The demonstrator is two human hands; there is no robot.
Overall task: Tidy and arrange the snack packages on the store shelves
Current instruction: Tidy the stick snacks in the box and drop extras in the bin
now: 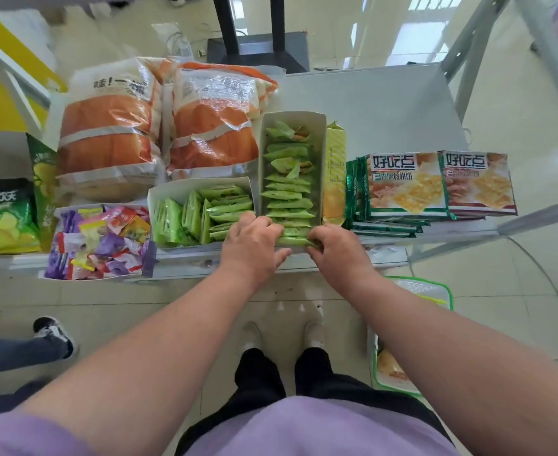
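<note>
Pale floor tiles (518,133) spread beneath a white store shelf (386,103) crowded with snacks. Both hands meet at the near end of a long white box (292,117) that runs front to back and holds a row of green packets (287,195). The left hand (254,245) lies over the box's near left corner, fingers curled down onto the front packets. The right hand (335,246) pinches the nearest green packet (295,240) at its right end, fingertips bent round its edge. Just left of this box sits a second white box (201,184) of similar green packets, standing on edge, and further left a tray of mixed sweets (101,240) in purple, yellow and pink wrappers. Behind these lie two large bread bags (159,126). A yellow packet (335,172) stands against the long box's right wall, and beyond it are stacked biscuit packs (435,185) (green-edged beside red-edged). Green crisp bags (7,218) stand at the far left
</note>
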